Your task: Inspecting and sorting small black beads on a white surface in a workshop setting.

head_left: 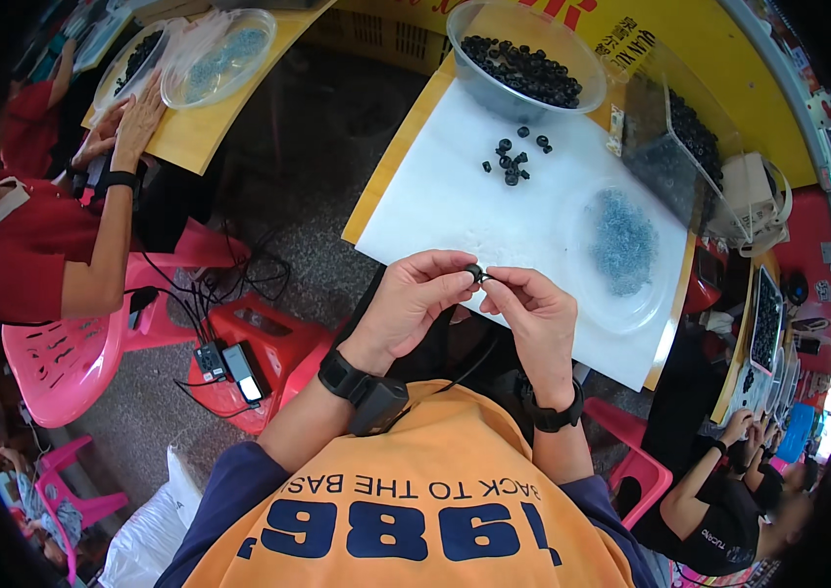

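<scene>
Over the near edge of the white tabletop (415,211), my two hands meet at a small, round black piece (474,271). My left hand (398,312) pinches it between thumb and fingertips. From the other side, my right hand (541,318) has its thumb and fingers pressed together against it; whether they also hold a second tiny part is hidden. Several loose black pieces (511,165) lie in a cluster farther up the table. On the right, a clear round plate (600,316) carries a heap of small, pale blue translucent bits (623,240).
A clear bowl (467,76) of black pieces stands at the table's far end, beside a clear box (646,132) holding more. Left, a red stool (273,338) bears devices and cables (208,294) near a pink chair (63,348). Co-workers sit at left and lower right.
</scene>
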Demonstrator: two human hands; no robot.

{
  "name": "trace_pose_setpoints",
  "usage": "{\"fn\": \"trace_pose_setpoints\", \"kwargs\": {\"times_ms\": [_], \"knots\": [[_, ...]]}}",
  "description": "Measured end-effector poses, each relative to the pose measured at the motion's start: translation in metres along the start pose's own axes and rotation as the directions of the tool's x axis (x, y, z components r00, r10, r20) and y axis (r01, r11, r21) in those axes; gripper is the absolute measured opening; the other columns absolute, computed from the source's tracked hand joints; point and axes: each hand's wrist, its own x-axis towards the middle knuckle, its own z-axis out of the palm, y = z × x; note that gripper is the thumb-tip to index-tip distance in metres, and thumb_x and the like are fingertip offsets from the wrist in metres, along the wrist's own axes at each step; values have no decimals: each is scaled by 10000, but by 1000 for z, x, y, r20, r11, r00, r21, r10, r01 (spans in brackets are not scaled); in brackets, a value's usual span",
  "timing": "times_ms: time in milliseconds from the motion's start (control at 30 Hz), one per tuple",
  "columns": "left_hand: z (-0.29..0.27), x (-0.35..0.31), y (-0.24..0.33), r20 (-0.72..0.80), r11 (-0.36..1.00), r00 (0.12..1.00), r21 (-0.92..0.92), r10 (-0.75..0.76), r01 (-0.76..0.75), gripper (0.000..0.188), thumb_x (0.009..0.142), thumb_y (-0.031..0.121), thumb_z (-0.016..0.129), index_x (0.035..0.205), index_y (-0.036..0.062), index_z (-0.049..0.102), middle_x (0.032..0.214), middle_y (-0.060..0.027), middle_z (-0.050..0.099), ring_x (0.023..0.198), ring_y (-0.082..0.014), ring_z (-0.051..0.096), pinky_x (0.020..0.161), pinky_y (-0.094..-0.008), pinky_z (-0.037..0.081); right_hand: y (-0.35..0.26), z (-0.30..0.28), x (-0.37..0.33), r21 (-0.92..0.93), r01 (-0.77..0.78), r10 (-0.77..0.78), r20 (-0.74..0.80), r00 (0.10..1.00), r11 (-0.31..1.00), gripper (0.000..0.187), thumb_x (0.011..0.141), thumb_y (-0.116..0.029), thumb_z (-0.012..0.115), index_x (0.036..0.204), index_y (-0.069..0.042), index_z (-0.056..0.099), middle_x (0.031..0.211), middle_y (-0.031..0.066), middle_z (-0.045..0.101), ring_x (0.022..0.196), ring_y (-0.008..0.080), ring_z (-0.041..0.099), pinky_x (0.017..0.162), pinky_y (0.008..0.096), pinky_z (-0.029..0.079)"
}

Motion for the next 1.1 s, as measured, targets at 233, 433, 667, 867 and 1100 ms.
{"fn": "trace_pose_setpoints", "kwargs": {"times_ms": [233, 433, 667, 867, 1100], "knots": [[8, -1, 9, -27, 997, 1000, 73, 12, -10, 268, 935, 25, 653, 1200, -16, 658, 1034, -82, 701, 896, -133, 669, 762, -263, 560, 6, 3, 2, 131, 27, -30, 20, 999, 991, 143, 923, -12, 669, 1055, 36, 697, 870, 86, 724, 772, 117, 696, 703, 222, 556], [3, -4, 13, 47, 998, 999, 58, -18, 15, 256, 937, -2, 635, 1190, -19, 663, 1033, -91, 698, 901, -138, 669, 822, -273, 570, 15, 5, 0, 185, 8, -11, 17, 1000, 983, 100, 912, 1, 679, 1003, 37, 697, 876, 95, 723, 764, 135, 705, 695, 229, 567], [9, -4, 10, 18, 993, 1000, 118, 12, -14, 252, 931, -4, 642, 1181, -25, 666, 1007, -83, 696, 893, -130, 663, 799, -271, 566, 11, 4, -5, 135, 3, -4, 9, 1000, 991, 93, 899, 9, 691, 981, 52, 697, 899, 101, 719, 769, 148, 711, 705, 238, 578], [12, -9, 9, 3, 988, 999, 148, -34, 33, 242, 933, -8, 635, 1171, -31, 666, 1000, -92, 693, 886, -139, 667, 790, -277, 569, 17, 2, -14, 178, 23, -23, 0, 1000, 984, 100, 897, 22, 686, 987, 64, 695, 911, 106, 719, 785, 158, 714, 724, 243, 585], [22, -19, -1, -12, 982, 1000, 189, 3, -1, 291, 929, -8, 640, 1218, -39, 627, 992, -67, 676, 872, -126, 659, 784, -266, 566, 24, -2, -31, 203, 106, -103, -23, 994, 974, 97, 894, 43, 677, 986, 68, 692, 925, 113, 721, 796, 161, 715, 735, 250, 590]]}}
